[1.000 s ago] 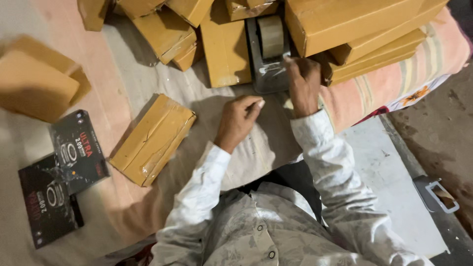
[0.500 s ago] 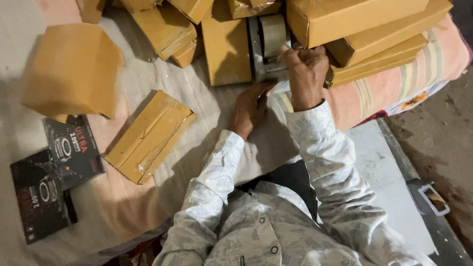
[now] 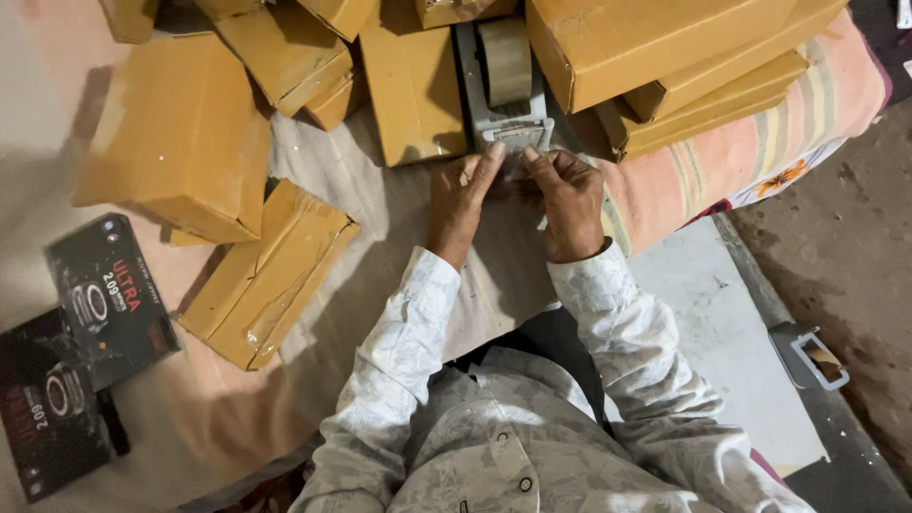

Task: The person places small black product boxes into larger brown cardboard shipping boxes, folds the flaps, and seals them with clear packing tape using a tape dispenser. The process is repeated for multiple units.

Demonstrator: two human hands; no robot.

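My left hand and my right hand meet at the front edge of a grey tape dispenser, which carries a roll of brownish tape. The fingertips of both hands pinch a clear strip of tape drawn from the dispenser's cutter. The dispenser lies on a pale cloth between cardboard boxes. A flat, taped cardboard package lies left of my left forearm.
Cardboard boxes crowd the top: a large one at left, a stack at right on a striped cloth. Two black product boxes lie at far left. A metal handle sits on the floor at right.
My left hand has moved up from the cloth to the dispenser and joined the right hand on the tape. The right hand stayed at the dispenser.
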